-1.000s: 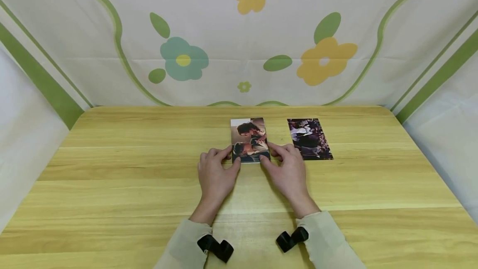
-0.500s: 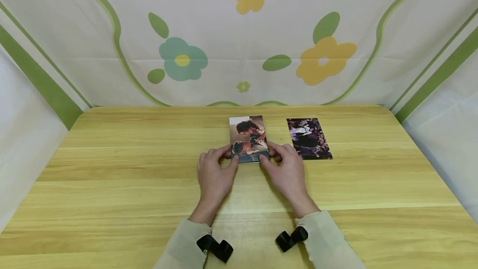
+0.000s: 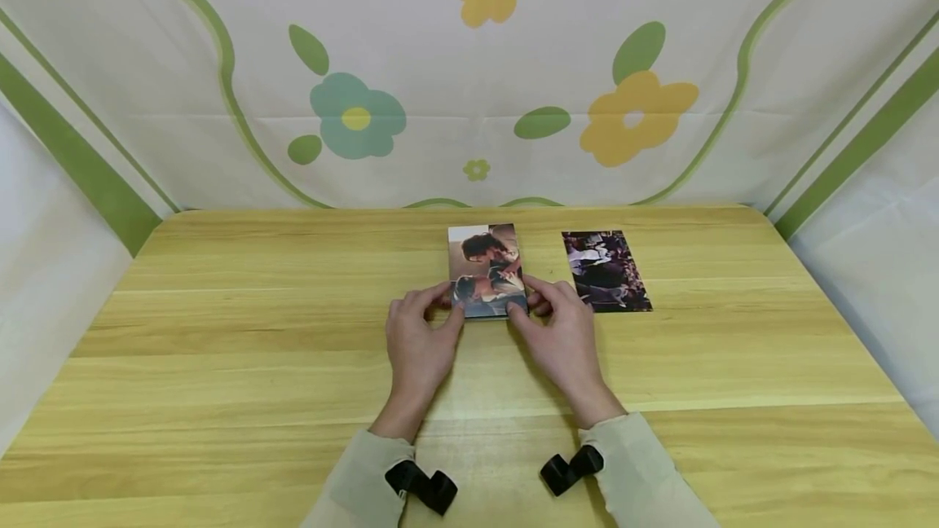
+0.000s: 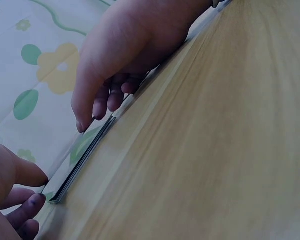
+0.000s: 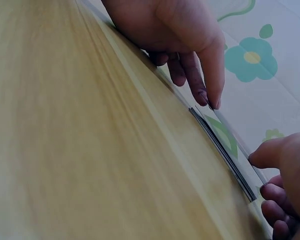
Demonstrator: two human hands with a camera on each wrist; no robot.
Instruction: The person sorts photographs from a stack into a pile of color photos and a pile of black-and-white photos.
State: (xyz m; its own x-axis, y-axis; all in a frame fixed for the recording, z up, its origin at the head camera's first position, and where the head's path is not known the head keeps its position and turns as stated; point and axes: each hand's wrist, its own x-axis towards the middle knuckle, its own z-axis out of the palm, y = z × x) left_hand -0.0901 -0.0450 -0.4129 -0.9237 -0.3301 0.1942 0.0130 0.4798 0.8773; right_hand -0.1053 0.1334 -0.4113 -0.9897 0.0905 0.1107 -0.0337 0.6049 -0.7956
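I had my left hand (image 3: 420,341) and right hand (image 3: 563,338) pinching the top photo (image 3: 484,259) near its closer corners, just above the thin stack (image 4: 83,161) on the worktop (image 3: 257,365), where uneven release might have skewed it.

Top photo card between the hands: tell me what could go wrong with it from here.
The top photo card, pinched by the left hand and right hand near its lower corners, could slip or bend. Lowered again, it might knock the stack beneath crooked. The right hand, close to the dark photo card, could nudge that one.
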